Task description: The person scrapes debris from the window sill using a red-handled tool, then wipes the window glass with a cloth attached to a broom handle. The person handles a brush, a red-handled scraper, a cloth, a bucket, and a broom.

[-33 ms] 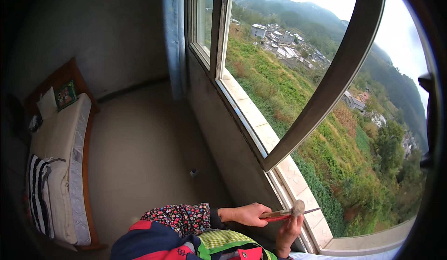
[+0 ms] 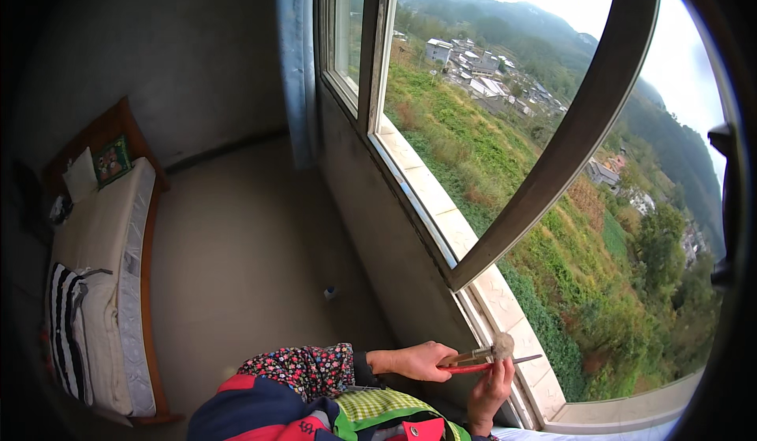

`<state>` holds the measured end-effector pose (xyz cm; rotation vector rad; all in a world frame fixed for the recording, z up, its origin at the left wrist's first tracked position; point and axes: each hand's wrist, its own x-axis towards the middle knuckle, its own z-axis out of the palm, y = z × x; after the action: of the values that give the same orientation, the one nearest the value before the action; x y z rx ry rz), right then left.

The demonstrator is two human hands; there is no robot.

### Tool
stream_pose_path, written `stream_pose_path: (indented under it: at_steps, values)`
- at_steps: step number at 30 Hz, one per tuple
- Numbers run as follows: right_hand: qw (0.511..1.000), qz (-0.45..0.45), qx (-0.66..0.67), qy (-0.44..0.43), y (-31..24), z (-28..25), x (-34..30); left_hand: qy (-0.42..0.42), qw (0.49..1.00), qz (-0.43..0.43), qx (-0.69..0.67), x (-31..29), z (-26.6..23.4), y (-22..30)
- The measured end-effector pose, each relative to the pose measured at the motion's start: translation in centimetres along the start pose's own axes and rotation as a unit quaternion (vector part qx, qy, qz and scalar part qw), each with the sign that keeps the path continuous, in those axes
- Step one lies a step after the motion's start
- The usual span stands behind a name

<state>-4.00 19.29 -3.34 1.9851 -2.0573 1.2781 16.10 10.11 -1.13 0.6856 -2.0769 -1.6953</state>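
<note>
My left hand [image 2: 424, 362] is closed around the handle ends of two tools held side by side. One is a brush [image 2: 475, 355] with a metal band and a pale, rounded bristle head [image 2: 502, 345]. Just below it lies a slim red-handled tool [image 2: 470, 368], whose narrow dark tip points right over the windowsill. My right hand [image 2: 489, 398] comes up from below, its fingers closed on the red tool just beneath the bristles. Part of that tool is hidden behind those fingers.
A pale tiled sill [image 2: 505, 303] runs along the window, whose dark frame [image 2: 544, 184] rises beside my hands. A blue curtain [image 2: 295, 70] hangs farther along the wall. At left stands a bed [image 2: 98, 228] with folded bedding. A small whitish object [image 2: 330, 292] lies on the floor.
The brush's bristle head has shifted slightly up and left. Both hands stay in nearly the same place, still on the tools.
</note>
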Motion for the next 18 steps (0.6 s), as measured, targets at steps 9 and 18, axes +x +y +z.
stream_pose_path:
  at_steps: [9,18]
  values:
    - [0.991,-0.099,0.082,-0.042,-10.4,6.5,1.6,0.102,0.991,-0.058,-0.071,-14.6,-11.3,-5.4]
    - [0.895,0.0,0.174,-0.41,-18.4,18.3,1.6,0.392,0.902,-0.096,-0.152,-27.9,-16.1,-10.7]
